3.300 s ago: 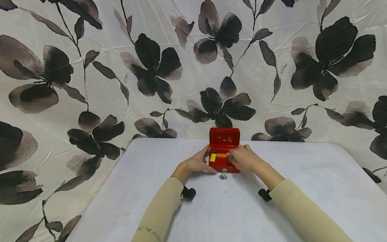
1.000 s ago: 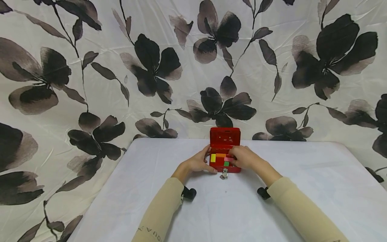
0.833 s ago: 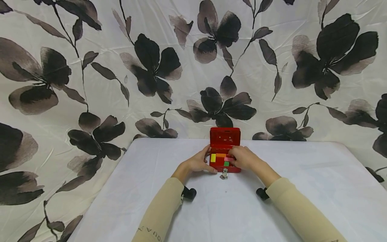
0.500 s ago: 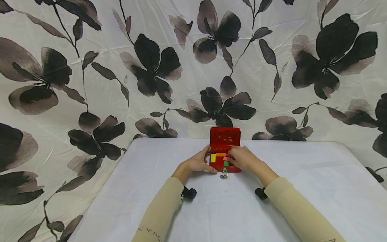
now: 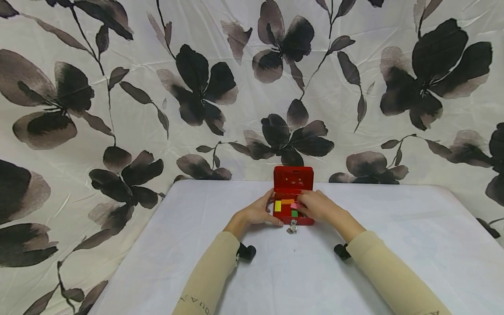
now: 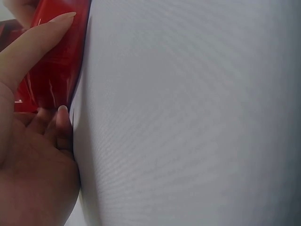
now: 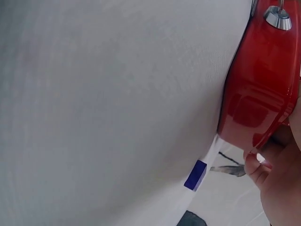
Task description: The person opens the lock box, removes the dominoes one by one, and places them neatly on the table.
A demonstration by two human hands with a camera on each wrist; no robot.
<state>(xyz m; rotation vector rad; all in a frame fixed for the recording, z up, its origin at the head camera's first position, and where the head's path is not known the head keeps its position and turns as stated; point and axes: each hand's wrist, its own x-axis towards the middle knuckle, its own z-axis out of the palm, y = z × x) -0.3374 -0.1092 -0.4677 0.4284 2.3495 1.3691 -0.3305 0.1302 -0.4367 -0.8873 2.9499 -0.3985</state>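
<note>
An open red metal cash box [image 5: 278, 220] stands on the white table, its lid [image 5: 293, 179] raised at the back. My left hand [image 5: 255, 211] grips the box's left side, thumb along the front wall [image 6: 51, 84] and fingertips at the side. My right hand [image 5: 318, 205] reaches in over the right side and pinches a small pink block [image 5: 294, 205]. Inside the box lie a yellow block [image 5: 278, 205] at the left, an orange block [image 5: 287, 201] along the back and a green block [image 5: 294, 213] in front of the pink one. My right fingertips are partly hidden.
A latch with keys [image 5: 292, 226] hangs at the box's front; its lock [image 7: 277, 18] shows in the right wrist view. There, a blue block [image 7: 195, 175] lies on the table beyond the box. A floral cloth [image 5: 220, 144] hangs behind the table [image 5: 291, 280].
The green block, earlier partly under my right fingers, lies uncovered near the front. The pink block has shifted slightly left in my right hand lately. My left hand stays in place.
</note>
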